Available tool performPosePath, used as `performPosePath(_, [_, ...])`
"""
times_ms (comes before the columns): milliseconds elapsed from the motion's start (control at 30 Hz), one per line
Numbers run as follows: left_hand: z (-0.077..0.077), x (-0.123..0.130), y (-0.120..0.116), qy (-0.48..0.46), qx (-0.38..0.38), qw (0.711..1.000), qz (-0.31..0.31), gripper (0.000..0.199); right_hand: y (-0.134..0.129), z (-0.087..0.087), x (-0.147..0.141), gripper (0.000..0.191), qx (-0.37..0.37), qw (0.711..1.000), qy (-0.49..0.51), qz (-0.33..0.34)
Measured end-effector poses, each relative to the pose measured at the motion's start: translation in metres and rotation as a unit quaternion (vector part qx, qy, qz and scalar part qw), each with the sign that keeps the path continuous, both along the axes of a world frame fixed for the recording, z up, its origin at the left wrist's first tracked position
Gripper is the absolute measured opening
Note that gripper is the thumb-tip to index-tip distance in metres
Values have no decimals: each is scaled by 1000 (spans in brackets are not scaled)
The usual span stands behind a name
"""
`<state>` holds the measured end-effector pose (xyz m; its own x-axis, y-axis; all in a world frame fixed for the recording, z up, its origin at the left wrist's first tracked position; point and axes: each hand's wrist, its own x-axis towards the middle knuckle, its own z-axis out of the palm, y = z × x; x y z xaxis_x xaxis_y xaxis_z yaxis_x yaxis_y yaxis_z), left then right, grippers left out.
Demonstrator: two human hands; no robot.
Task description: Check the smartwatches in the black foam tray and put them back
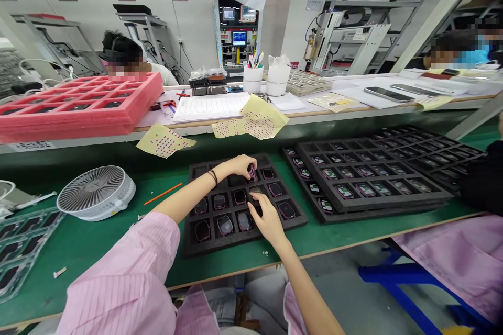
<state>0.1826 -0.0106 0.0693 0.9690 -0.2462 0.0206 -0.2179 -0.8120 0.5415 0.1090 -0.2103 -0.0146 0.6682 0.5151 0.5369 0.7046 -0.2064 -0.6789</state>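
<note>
A black foam tray [245, 241] lies on the green bench, its compartments holding several smartwatch bodies with dark screens and pinkish rims. Over its back part, my left hand [240, 165] is closed on one watch body [252, 170], pinched in the fingertips and slightly raised from the tray. My right hand [267, 215] is lower, above the middle right compartments. Its thumb and forefinger come close together at a dark spot; what lies between them cannot be made out. Another watch body [286, 210] sits in the compartment to the right of this hand.
Stacked black foam trays [373, 207] with more watches stand to the right. On the left are a white fan [96, 193], an orange stick [163, 193] and a clear plastic tray [29, 251]. A shelf above carries a red foam tray [129, 115]. Other people sit beyond and at right.
</note>
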Motion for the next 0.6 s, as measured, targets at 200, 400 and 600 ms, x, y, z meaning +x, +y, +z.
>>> performPosePath(200, [-22,19,-21,26,-9,1000,15,38,1,-2,0,27,-15,1000,3,-3])
performPosePath(400, [-24,9,-18,2,-22,999,44,40,2,-1,-1,27,-6,1000,12,-13])
performPosePath(600, [-2,-34,-22,-74,-88,992,55,40,3,-10,17,31,142,976,163,-12])
